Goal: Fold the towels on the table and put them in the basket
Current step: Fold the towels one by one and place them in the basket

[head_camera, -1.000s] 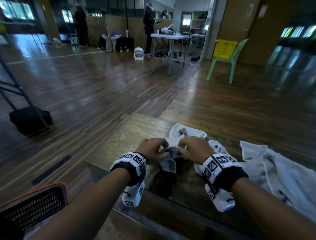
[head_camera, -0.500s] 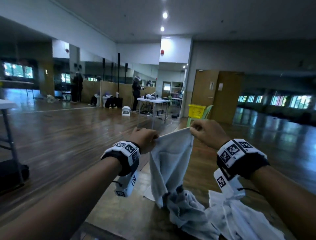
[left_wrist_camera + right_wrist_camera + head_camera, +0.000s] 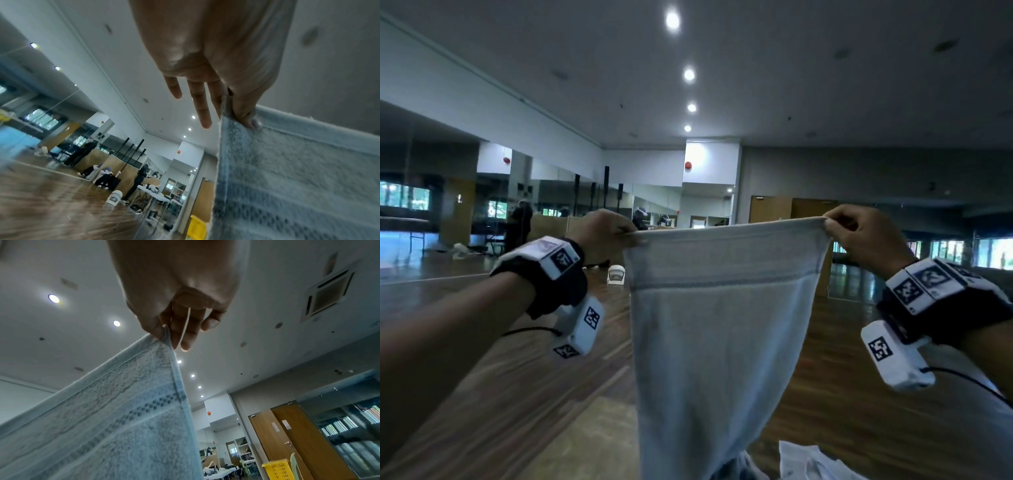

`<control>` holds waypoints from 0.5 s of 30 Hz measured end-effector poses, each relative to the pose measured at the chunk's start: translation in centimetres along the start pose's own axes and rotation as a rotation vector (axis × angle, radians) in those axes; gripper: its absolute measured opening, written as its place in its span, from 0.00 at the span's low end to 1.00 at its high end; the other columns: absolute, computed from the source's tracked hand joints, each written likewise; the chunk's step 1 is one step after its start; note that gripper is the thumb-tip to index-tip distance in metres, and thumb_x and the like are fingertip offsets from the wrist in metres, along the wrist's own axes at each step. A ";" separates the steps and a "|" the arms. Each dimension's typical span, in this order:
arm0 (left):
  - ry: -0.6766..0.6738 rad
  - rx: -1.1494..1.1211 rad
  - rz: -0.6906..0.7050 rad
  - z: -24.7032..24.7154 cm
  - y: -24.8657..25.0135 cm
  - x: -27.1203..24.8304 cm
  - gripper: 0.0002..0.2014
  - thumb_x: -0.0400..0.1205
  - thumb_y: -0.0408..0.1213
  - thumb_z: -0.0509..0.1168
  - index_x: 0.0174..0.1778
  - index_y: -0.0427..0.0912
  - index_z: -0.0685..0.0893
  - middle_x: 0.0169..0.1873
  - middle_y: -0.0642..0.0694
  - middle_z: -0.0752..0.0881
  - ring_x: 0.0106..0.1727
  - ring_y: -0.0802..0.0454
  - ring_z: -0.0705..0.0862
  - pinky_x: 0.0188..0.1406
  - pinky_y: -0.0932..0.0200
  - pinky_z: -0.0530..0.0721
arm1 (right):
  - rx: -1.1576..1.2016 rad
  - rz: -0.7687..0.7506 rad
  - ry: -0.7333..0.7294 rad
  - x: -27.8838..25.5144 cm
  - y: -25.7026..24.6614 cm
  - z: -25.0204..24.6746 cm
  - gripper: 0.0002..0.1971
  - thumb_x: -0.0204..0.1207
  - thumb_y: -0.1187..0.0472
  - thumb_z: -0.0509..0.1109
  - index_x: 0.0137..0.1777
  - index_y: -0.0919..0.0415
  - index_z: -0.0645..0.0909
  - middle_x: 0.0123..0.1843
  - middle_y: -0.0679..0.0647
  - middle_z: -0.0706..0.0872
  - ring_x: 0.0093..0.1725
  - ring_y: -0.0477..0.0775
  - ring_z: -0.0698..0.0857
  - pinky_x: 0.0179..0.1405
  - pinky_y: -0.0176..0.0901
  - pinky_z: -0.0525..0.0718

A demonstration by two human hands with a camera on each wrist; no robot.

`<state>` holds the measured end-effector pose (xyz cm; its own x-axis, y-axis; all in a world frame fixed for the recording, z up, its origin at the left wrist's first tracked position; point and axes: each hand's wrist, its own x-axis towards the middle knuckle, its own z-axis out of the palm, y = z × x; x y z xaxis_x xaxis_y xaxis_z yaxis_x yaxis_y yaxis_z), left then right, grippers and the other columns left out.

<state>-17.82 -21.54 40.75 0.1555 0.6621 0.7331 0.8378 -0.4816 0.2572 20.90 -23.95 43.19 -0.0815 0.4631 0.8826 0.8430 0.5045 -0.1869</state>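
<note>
A pale grey-white towel [image 3: 719, 335] hangs spread out in the air in front of me, its top hem stretched level. My left hand [image 3: 609, 233] pinches the towel's top left corner [image 3: 242, 123] between thumb and forefinger, the other fingers straight. My right hand [image 3: 859, 236] pinches the top right corner [image 3: 164, 335] the same way. The towel [image 3: 107, 418] shows a woven dotted band below the hem. Its lower end drops out of the head view. More white towels [image 3: 811, 462] lie crumpled on the wooden table [image 3: 585, 452] below. No basket for the towels shows in any current view.
A wide hall with a wooden floor [image 3: 465, 325] lies ahead. A yellow basket [image 3: 277, 470] on a green chair stands far off by a wooden door [image 3: 292, 434]. People and a white folding table [image 3: 156, 193] are at the far mirror wall.
Both hands have lifted the towel off the table and moved apart, spreading its top edge wide. My head has tilted up, so the table and the dark basket at the lower left have left view.
</note>
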 end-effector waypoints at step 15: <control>0.202 -0.091 0.033 -6.5 4.3 6.4 0.10 0.80 0.41 0.66 0.48 0.38 0.86 0.41 0.36 0.86 0.39 0.43 0.81 0.40 0.51 0.80 | -0.002 -0.025 0.167 5.8 -1.2 -6.3 0.07 0.78 0.62 0.68 0.51 0.58 0.85 0.43 0.55 0.86 0.34 0.36 0.82 0.33 0.22 0.76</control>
<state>-16.61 -23.08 50.65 0.0662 0.5213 0.8508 0.7817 -0.5570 0.2805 22.79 -26.45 51.23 -0.0127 0.3224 0.9465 0.8431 0.5124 -0.1633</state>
